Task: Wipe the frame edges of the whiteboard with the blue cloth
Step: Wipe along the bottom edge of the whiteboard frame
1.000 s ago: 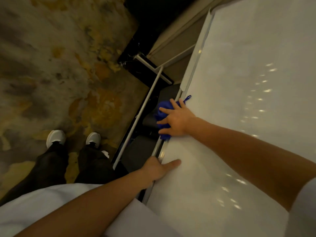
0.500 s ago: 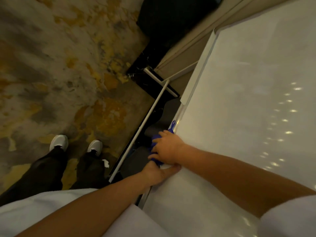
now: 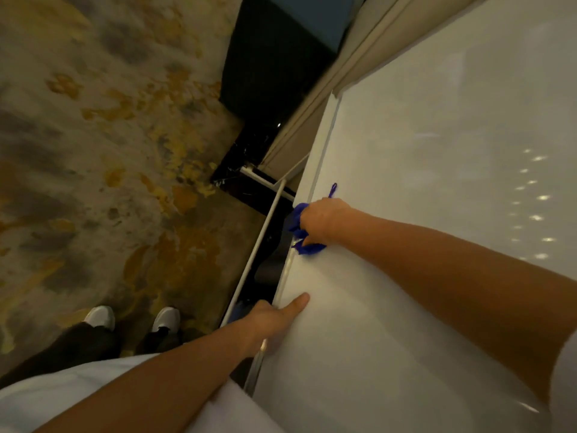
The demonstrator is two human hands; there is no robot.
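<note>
The whiteboard (image 3: 437, 214) fills the right side, its pale frame edge (image 3: 286, 276) running down the left of it. My right hand (image 3: 324, 218) is closed around the blue cloth (image 3: 307, 248) and presses it over that edge, fingers curled behind the frame. A blue loop of the cloth sticks out above the hand. Lower down, my left hand (image 3: 274, 317) grips the same frame edge, thumb lying flat on the board face, the other fingers hidden behind the edge.
A white stand bar (image 3: 259, 248) runs along the floor beside the board, over a dark base. Patterned yellow-grey carpet (image 3: 109, 167) lies to the left. My white shoes (image 3: 134, 318) stand near the stand. A beige wall (image 3: 359, 73) rises behind.
My right hand with the cloth slid down the frame edge until it met my left hand, then moved back up the edge. The left hand kept its grip.
</note>
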